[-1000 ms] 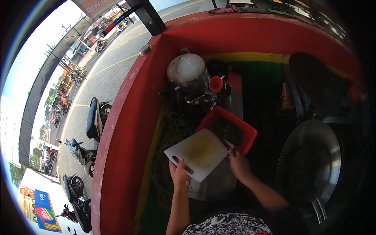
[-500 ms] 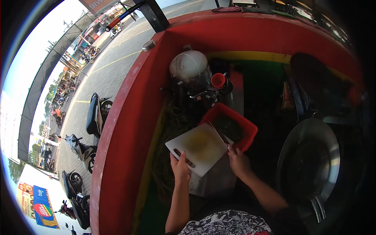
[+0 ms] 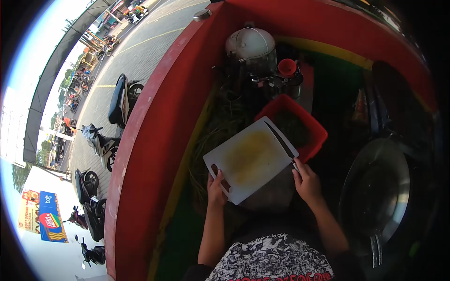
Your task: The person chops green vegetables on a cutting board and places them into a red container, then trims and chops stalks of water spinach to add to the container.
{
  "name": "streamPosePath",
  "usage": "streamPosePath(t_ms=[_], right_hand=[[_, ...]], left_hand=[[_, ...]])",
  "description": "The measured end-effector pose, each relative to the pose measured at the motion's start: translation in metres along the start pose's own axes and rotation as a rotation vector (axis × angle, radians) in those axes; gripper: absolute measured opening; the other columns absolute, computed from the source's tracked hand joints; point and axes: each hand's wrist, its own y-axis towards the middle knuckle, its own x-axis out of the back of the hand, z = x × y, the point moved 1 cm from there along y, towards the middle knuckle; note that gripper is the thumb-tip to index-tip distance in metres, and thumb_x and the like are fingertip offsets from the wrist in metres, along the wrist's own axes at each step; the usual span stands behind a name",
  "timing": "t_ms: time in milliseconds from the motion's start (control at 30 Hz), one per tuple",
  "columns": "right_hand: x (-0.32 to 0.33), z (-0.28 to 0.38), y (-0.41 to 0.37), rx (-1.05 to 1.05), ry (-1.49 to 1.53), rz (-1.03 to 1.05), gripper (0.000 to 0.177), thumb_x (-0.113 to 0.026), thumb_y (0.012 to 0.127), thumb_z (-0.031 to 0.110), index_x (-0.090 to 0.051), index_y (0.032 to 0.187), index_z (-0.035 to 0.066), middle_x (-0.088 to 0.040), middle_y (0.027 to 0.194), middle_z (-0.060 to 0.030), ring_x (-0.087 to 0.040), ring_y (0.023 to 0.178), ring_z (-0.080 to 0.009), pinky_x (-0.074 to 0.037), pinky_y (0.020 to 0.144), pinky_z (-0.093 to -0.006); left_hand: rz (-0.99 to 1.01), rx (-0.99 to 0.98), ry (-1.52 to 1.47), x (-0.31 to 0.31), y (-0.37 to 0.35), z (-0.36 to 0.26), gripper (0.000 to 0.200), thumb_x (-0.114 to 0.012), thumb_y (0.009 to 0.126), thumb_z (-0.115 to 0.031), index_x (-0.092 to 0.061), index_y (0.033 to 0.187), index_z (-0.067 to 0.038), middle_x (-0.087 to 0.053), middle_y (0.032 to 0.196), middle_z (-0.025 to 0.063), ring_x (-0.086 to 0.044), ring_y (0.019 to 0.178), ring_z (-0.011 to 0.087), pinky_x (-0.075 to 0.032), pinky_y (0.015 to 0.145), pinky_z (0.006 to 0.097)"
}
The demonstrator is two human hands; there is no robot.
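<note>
A white cutting board point(image 3: 251, 159) with a yellowish stain is held by its handle-slot end in my left hand point(image 3: 216, 189). My right hand point(image 3: 307, 182) grips a knife point(image 3: 280, 139) by its handle, and the dark blade lies along the board's right edge. Just beyond the board, partly covered by it, is a red basin point(image 3: 317, 133) with dark green leafy matter point(image 3: 293, 125) inside.
A large metal pan point(image 3: 375, 187) stands at the right. Behind the basin are a lidded metal pot point(image 3: 251, 44) and a red cup point(image 3: 287, 68). Long green stalks point(image 3: 211, 140) lie left of the board. A red wall point(image 3: 154, 140) borders the left side.
The view has shifted, so the surroundings sit lower and further right. The board and knife appear slightly more level, and the blade now lies closer along the board's edge.
</note>
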Motion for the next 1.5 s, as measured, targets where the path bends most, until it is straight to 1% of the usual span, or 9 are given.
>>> streamPosePath(t_ms=[267, 467, 567, 667, 733, 900, 1167, 1400, 1500], right_hand=[[-0.023, -0.002, -0.066, 0.121, -0.114, 0.284, 0.056, -0.08, 0.089, 0.019, -0.062, 0.142, 0.012, -0.072, 0.097, -0.0137, -0.073, 0.078, -0.0375, -0.06, 0.066, -0.0483], [-0.079, -0.029, -0.107, 0.025, -0.206, 0.422, 0.052, -0.075, 0.093, 0.022, -0.062, 0.142, 0.01, -0.073, 0.101, -0.0171, -0.074, 0.082, -0.0408, -0.06, 0.069, -0.0516], [-0.108, -0.047, -0.122, 0.027, -0.184, 0.412, 0.055, -0.074, 0.094, 0.024, -0.059, 0.145, 0.01, -0.074, 0.107, -0.0193, -0.073, 0.085, -0.0441, -0.06, 0.073, -0.0544], [-0.134, -0.065, -0.142, -0.044, -0.183, 0.357, 0.059, -0.073, 0.095, 0.025, -0.055, 0.149, 0.01, -0.075, 0.11, -0.0218, -0.073, 0.09, -0.0462, -0.059, 0.077, -0.0563], [-0.138, -0.059, -0.141, -0.125, -0.168, 0.41, 0.058, -0.073, 0.095, 0.023, -0.054, 0.149, 0.01, -0.074, 0.114, -0.0232, -0.072, 0.094, -0.0479, -0.059, 0.08, -0.0571], [-0.129, -0.045, -0.135, -0.197, -0.184, 0.443, 0.056, -0.073, 0.096, 0.023, -0.056, 0.148, 0.009, -0.075, 0.114, -0.0241, -0.073, 0.099, -0.0478, -0.058, 0.083, -0.0569], [-0.055, -0.042, -0.054, -0.223, -0.258, -0.148, 0.023, -0.074, 0.1, 0.023, -0.065, 0.097, 0.002, -0.067, 0.084, -0.0211, -0.068, 0.076, -0.0436, -0.05, 0.065, -0.0492], [-0.053, -0.1, 0.018, -0.128, -0.105, -0.376, 0.034, -0.076, 0.1, 0.029, -0.064, 0.091, -0.001, -0.062, 0.073, -0.021, -0.057, 0.062, -0.0396, -0.045, 0.06, -0.046], [-0.057, -0.106, 0.023, -0.307, -0.131, -0.156, 0.033, -0.077, 0.099, 0.028, -0.065, 0.088, -0.001, -0.058, 0.069, -0.0196, -0.051, 0.057, -0.0314, -0.044, 0.058, -0.0433]], left_hand=[[-0.014, 0.258, 0.146, 0.144, -0.024, 0.079, 0.06, -0.06, 0.111, -0.036, -0.04, 0.162, -0.012, -0.057, 0.148, 0.0078, -0.06, 0.127, 0.0208, -0.054, 0.1, 0.0388], [-0.115, 0.386, 0.397, 0.143, 0.017, 0.136, 0.044, -0.059, 0.111, -0.039, -0.057, 0.142, -0.008, -0.069, 0.109, 0.0067, -0.066, 0.093, 0.0168, -0.053, 0.081, 0.04], [-0.161, -0.001, 0.787, 0.109, 0.022, 0.117, 0.039, -0.059, 0.11, -0.038, -0.063, 0.127, -0.003, -0.071, 0.097, 0.0126, -0.071, 0.089, 0.0285, -0.053, 0.079, 0.0496], [-0.108, -0.089, 1.196, 0.101, 0.013, 0.09, 0.036, -0.058, 0.108, -0.033, -0.067, 0.122, 0.0, -0.071, 0.112, 0.023, -0.07, 0.106, 0.041, -0.053, 0.09, 0.0548], [0.06, -0.519, 1.625, 0.103, -0.007, 0.06, 0.034, -0.055, 0.105, -0.023, -0.067, 0.128, -0.001, -0.067, 0.128, 0.0281, -0.063, 0.124, 0.0444, -0.051, 0.102, 0.053], [-0.051, -0.369, 1.63, 0.156, 0.005, -0.013, 0.035, -0.05, 0.102, -0.013, -0.068, 0.131, -0.002, -0.063, 0.139, 0.0262, -0.058, 0.134, 0.0417, -0.049, 0.111, 0.0504], [-0.266, -0.339, 1.731, 0.214, 0.056, -0.07, 0.034, -0.046, 0.106, -0.013, -0.067, 0.129, 0.0, -0.069, 0.128, 0.0283, -0.066, 0.121, 0.0452, -0.052, 0.103, 0.0532], [-0.297, -0.364, 1.66, 0.199, 0.064, -0.04, 0.046, -0.071, 0.095, -0.031, -0.068, 0.126, 0.002, -0.072, 0.116, 0.0291, -0.07, 0.11, 0.047, -0.056, 0.094, 0.0555], [-0.338, -0.272, 1.658, 0.214, 0.075, -0.025, 0.044, -0.076, 0.091, -0.032, -0.07, 0.118, 0.002, -0.073, 0.111, 0.0283, -0.071, 0.107, 0.0466, -0.057, 0.092, 0.0563]])
